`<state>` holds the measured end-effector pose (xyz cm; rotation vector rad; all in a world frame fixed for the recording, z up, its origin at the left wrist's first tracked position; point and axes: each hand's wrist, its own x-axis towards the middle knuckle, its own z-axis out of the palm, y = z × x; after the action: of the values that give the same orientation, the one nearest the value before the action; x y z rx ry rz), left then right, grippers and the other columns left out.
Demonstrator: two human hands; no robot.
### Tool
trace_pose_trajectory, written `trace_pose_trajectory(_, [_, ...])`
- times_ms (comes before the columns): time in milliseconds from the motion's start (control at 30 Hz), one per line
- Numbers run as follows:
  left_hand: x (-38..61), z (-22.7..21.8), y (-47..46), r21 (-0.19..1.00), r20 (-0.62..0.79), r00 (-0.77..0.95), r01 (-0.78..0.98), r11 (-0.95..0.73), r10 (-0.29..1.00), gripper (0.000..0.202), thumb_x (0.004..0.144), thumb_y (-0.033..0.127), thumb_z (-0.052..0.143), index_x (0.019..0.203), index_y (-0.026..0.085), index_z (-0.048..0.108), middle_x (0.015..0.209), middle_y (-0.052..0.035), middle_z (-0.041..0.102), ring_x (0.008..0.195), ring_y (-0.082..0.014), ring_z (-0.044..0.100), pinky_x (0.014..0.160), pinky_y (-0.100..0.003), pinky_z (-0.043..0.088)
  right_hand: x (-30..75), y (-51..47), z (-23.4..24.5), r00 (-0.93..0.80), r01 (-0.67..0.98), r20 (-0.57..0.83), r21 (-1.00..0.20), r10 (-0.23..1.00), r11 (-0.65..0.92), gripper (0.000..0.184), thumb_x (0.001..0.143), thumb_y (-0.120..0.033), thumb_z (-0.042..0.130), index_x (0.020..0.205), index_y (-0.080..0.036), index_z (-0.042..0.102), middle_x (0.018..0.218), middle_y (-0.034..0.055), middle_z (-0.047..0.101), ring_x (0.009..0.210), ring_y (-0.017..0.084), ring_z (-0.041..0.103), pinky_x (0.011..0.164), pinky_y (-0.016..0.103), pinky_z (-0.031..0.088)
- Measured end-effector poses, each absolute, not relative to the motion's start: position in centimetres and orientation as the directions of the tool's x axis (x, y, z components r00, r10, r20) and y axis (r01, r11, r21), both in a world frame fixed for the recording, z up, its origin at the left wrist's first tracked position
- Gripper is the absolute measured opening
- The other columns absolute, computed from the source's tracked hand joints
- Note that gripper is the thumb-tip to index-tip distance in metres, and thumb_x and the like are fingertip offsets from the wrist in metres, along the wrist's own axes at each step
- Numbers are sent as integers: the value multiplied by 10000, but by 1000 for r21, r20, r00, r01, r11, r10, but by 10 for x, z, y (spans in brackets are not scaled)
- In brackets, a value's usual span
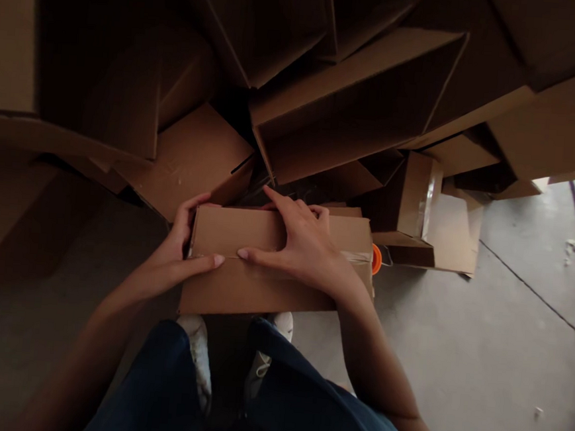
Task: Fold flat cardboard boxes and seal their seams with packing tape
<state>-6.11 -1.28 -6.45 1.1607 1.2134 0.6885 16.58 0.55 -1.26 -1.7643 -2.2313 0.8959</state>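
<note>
A closed brown cardboard box (261,293) lies crosswise in front of my legs, with a strip of clear tape along its top seam. My left hand (185,247) grips its left end, thumb on the top near the seam and fingers around the far left corner. Across the top lies my right hand (304,250), its thumb on the seam and its index finger stretched past the far edge. The other right fingers bend near that edge and are partly hidden. Just beyond the box's right end shows an orange ring (376,259), perhaps a tape roll.
Open cardboard boxes (346,107) pile up ahead, their flaps jutting toward me. A tilted box (193,155) stands beyond my left hand, and a taped box (418,199) at the right. Dark cables (531,286) cross the concrete floor (455,361). My shoes (197,348) are below the box.
</note>
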Motion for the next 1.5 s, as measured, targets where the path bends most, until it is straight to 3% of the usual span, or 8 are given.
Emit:
trace_pose_trajectory(267, [-51, -59, -15, 907, -376, 167, 268, 325, 912, 871, 695, 431, 800, 1423, 325, 334, 1456, -96, 453, 1289, -356, 525, 940, -461, 564, 164, 5, -14, -283, 847, -223, -515, 933, 133, 954, 746, -619, 715, 1520, -162, 395, 1345, 130, 626, 1235, 321, 545, 1074, 490, 281])
trace_pose_trajectory(433, [-50, -55, -13, 900, -390, 166, 278, 337, 906, 878, 678, 454, 806, 1412, 329, 341, 1478, -101, 447, 1312, -374, 512, 934, -471, 574, 162, 6, -9, -274, 857, -266, -504, 924, 109, 953, 709, -584, 748, 1515, -200, 412, 1403, 120, 595, 1275, 333, 511, 1101, 501, 264])
trace_pose_trajectory(700, [-59, -59, -11, 908, -381, 235, 275, 315, 894, 872, 716, 468, 796, 1453, 343, 347, 1552, -92, 426, 1390, -380, 465, 1019, -487, 547, 167, 9, -8, -289, 819, -300, -570, 909, 72, 963, 730, -481, 726, 1560, -193, 330, 1367, 100, 614, 1277, 306, 495, 1121, 486, 256])
trace_pose_trajectory(1067, [-89, -64, 5, 902, -432, 405, 206, 380, 806, 732, 721, 427, 794, 1410, 417, 544, 1489, -15, 559, 1364, -372, 520, 1037, -436, 539, 176, 8, -4, -352, 776, -313, -624, 882, 88, 859, 812, -372, 658, 1573, -215, 293, 1396, 82, 598, 1263, 288, 493, 1129, 483, 243])
trace_pose_trajectory(1300, [-85, -67, 4, 891, -453, 316, 170, 420, 833, 602, 707, 384, 799, 1288, 368, 641, 1341, -15, 662, 1290, -347, 585, 987, -398, 561, 175, 7, -4, -343, 786, -305, -611, 888, 94, 835, 814, -375, 658, 1561, -213, 322, 1389, 89, 597, 1260, 295, 498, 1129, 496, 246])
trace_pose_trajectory(1500, [-77, -69, -3, 919, -389, 261, 175, 353, 884, 545, 726, 420, 774, 1244, 361, 614, 1374, -3, 619, 1229, -301, 601, 902, -337, 566, 175, 7, -3, -342, 790, -305, -605, 889, 97, 812, 817, -374, 655, 1551, -223, 343, 1413, 86, 582, 1272, 293, 500, 1136, 494, 252])
